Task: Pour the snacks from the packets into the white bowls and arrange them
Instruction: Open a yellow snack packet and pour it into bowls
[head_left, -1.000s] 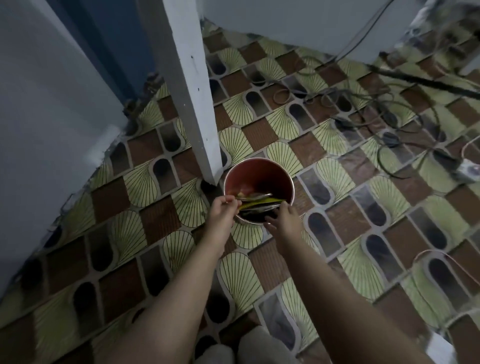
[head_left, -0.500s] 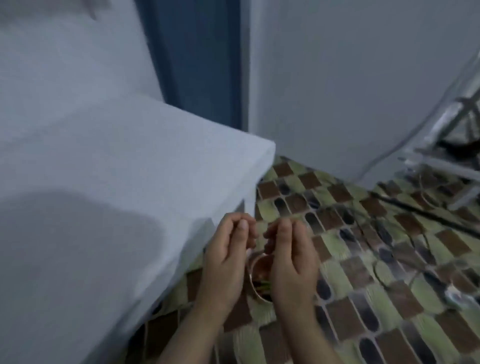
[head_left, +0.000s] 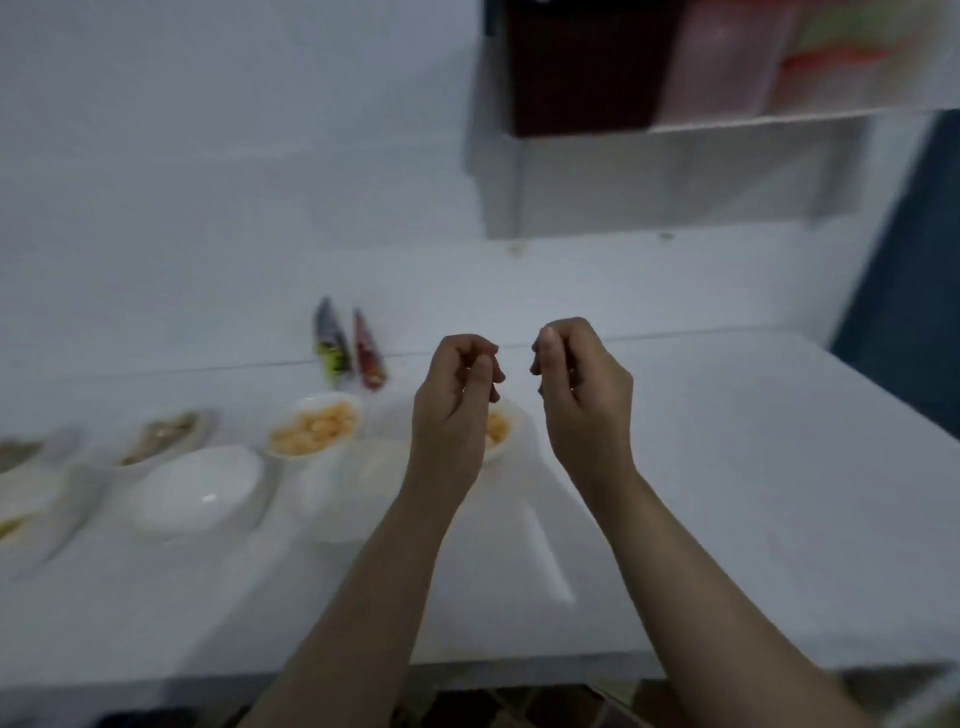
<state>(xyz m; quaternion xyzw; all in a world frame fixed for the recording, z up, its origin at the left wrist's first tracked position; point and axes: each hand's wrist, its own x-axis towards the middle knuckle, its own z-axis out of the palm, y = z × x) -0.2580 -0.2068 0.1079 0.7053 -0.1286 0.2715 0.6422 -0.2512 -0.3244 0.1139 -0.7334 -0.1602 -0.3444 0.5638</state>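
Two hands, left (head_left: 457, 395) and right (head_left: 582, 384), curled, grip empty, hiding bowl (head_left: 501, 431); packets (head_left: 348, 345) behind.

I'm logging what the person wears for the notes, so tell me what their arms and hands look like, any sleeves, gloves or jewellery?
Both forearms are bare up to the frame's bottom edge, with no sleeves showing. The left hand and right hand wear no gloves. No watch, bracelet or ring can be made out, though the picture is blurred, so a thin ring could go unseen.

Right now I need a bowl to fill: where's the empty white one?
In the head view, the empty white bowl sits left of the left hand, in front of the bowl of orange snacks.
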